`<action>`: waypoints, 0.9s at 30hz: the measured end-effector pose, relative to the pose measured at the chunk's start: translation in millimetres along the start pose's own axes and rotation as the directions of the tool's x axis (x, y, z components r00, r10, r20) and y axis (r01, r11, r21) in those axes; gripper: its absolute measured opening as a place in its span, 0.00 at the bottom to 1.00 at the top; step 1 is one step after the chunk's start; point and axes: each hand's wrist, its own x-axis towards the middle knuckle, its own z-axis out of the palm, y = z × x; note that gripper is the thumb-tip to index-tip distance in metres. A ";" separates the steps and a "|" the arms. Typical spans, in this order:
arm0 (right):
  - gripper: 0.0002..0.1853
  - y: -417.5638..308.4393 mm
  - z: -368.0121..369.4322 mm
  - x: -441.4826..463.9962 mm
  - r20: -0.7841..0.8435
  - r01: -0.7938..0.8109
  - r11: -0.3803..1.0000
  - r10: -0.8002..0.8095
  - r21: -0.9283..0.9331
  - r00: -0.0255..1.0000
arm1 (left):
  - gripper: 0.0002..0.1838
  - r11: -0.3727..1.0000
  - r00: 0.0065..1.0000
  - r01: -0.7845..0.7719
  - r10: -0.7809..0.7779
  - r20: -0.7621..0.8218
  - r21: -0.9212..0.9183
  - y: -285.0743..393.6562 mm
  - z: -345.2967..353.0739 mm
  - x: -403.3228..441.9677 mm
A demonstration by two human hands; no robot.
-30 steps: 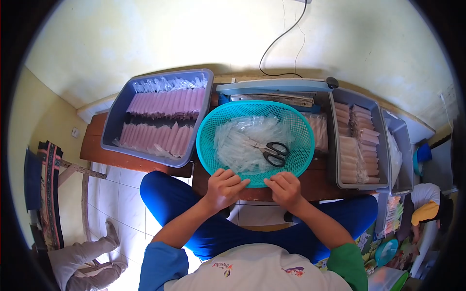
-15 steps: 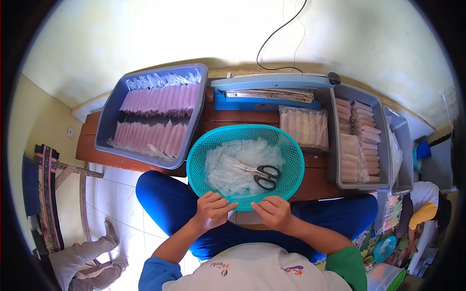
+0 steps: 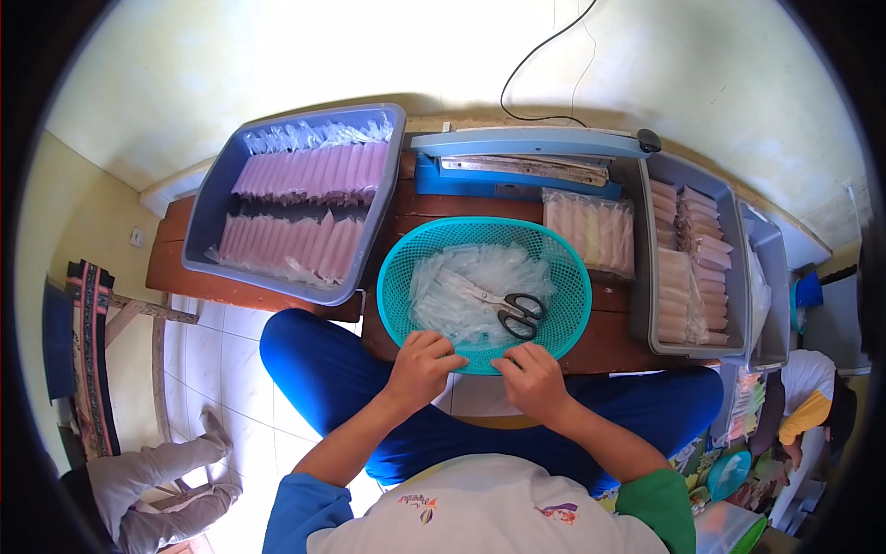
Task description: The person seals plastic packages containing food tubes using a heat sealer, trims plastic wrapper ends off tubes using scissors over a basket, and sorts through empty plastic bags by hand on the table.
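A teal mesh basket (image 3: 392,319) stands at the front of the brown bench. Clear plastic scraps (image 3: 443,309) lie in it, with open-handled black scissors (image 3: 521,316) on top. My left hand (image 3: 424,369) closes its fingers on the basket's near rim, left of centre. Pinched at the same rim, a little to the right, is my right hand (image 3: 532,377). Behind the basket sits a blue sealer (image 3: 517,175) with a long arm. A clear pack of pale tubes (image 3: 591,231) rests beside it.
A grey tub (image 3: 198,231) of pink tubes stands left, and another grey tub (image 3: 642,295) of tubes right, beside a third one (image 3: 780,323). A person's legs (image 3: 157,475) show lower left; another person (image 3: 808,392) bends at lower right.
The basket first slid toward me with both hands at its rim, uncovering the sealer and tube pack, then shifted slightly away and right in view. The camera view has also moved a little.
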 end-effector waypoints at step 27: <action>0.07 -28.8 8.2 196.6 -0.163 0.274 0.935 -0.242 0.223 0.957 | 0.06 0.916 0.803 0.321 -0.397 -0.444 -0.239 -52.3 -119.8 34.2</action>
